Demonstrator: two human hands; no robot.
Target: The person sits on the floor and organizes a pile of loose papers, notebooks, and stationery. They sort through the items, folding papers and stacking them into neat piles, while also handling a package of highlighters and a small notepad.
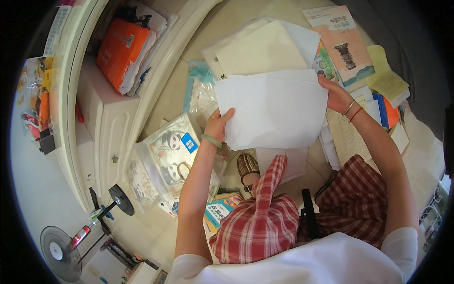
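From my view the left hand (218,127) has its fingers closed on the left edge of a white paper stack (274,111), thumb on top. I see the right hand (335,94) pinching the stack near its upper right corner. The stack is held above the floor (156,234), between a panda-print bag (172,163) and a tan-and-blue book (343,47).

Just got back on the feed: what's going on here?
A person is holding white sheets up over the floor, the left grip at their left edge and the right grip at their upper right. More papers lie just beyond. A pale orange book lies farther to the right, and a panda-print bag is to the left.
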